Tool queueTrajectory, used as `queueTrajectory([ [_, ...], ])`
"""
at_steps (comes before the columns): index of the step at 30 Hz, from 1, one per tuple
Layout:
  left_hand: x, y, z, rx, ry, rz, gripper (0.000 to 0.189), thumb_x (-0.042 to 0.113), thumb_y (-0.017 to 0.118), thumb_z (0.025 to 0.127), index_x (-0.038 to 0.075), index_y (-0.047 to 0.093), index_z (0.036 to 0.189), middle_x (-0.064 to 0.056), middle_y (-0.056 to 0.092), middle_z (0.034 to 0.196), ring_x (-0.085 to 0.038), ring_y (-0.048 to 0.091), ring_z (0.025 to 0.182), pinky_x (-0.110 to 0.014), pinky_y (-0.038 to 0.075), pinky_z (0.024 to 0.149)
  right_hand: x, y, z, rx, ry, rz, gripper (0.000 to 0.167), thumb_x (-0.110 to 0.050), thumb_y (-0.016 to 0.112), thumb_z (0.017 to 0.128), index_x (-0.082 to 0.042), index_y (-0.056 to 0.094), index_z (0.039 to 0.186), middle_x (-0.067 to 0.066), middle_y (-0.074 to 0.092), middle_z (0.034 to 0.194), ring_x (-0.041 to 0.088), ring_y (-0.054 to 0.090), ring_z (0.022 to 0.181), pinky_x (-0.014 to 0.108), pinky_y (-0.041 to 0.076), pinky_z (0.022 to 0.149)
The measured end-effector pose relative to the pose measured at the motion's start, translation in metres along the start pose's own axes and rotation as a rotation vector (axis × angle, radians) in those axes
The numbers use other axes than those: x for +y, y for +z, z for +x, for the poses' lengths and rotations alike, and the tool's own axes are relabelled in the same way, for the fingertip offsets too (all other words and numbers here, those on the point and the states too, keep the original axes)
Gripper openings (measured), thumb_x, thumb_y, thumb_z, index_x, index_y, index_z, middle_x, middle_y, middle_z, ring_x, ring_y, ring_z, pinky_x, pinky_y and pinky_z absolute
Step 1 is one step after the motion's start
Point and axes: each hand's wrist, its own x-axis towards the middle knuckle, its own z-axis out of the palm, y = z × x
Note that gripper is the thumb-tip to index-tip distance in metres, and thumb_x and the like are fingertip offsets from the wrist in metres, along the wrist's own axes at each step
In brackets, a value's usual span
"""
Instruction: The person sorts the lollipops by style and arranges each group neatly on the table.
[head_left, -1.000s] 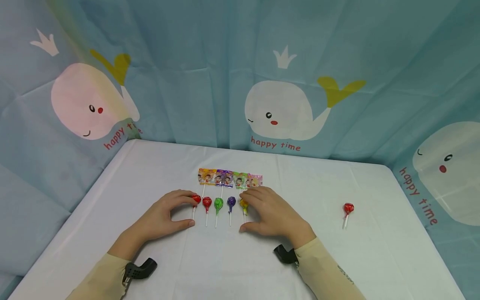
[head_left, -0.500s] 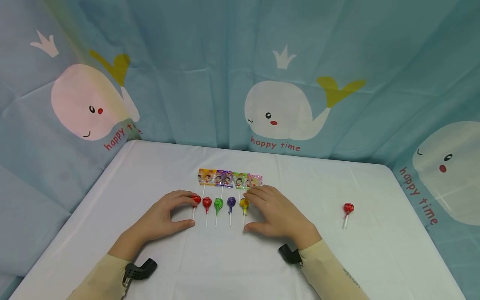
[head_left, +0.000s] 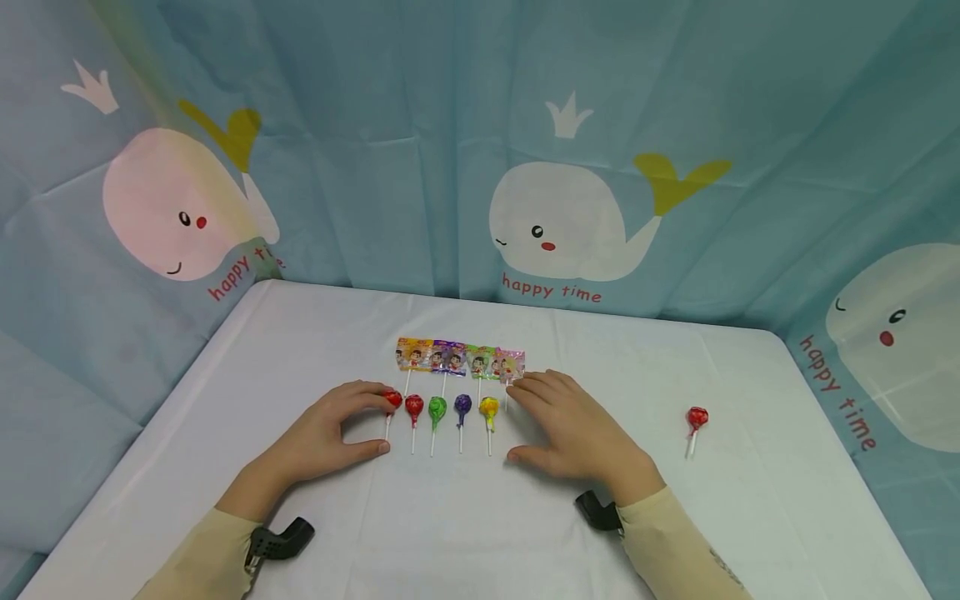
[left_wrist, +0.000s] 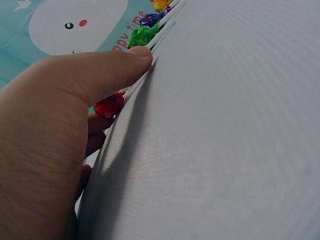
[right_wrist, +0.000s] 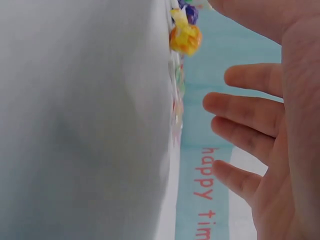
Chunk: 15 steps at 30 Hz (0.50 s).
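A row of lollipops lies on the white table, sticks toward me: a red lollipop (head_left: 393, 400) at the left end, another red lollipop (head_left: 414, 405), then a green lollipop (head_left: 437, 407), a purple lollipop (head_left: 462, 403) and a yellow lollipop (head_left: 489, 406). My left hand (head_left: 330, 429) rests by the left end, fingertips at the end red candy and thumb apart from them near its stick. In the left wrist view that red lollipop (left_wrist: 109, 105) shows beyond the thumb. My right hand (head_left: 570, 429) holds nothing, fingers spread, just right of the yellow lollipop (right_wrist: 185, 40).
Behind the row lie flat-wrapped lollipops: an orange one (head_left: 415, 353), a purple one (head_left: 448, 357), a green one (head_left: 480, 362) and a pink one (head_left: 512, 364). A lone red lollipop (head_left: 697, 416) lies far right. A whale-print curtain (head_left: 420, 208) stands behind the table (head_left: 450, 533).
My right hand has drawn away to the right from the yellow lollipop, which now shows fully along with the pink one's stick. The left hand has stayed in place.
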Motion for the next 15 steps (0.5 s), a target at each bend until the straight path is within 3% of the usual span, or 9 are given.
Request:
queueTrajectory([
  [15,-0.002,0.001,0.001,0.003,0.014,-0.001,0.053,0.036,0.097,0.085,0.030,0.075,0.132,0.008,0.061,0.153,-0.026,0.053,0.146,-0.057,0.042,0.119,0.022,-0.010,-0.032,0.001,0.092,-0.026,0.083,-0.060,0.082,0.092,-0.005,0.062,0.151,0.009,0.063,0.152,0.031,0.053,0.146,0.052,0.033,0.128],
])
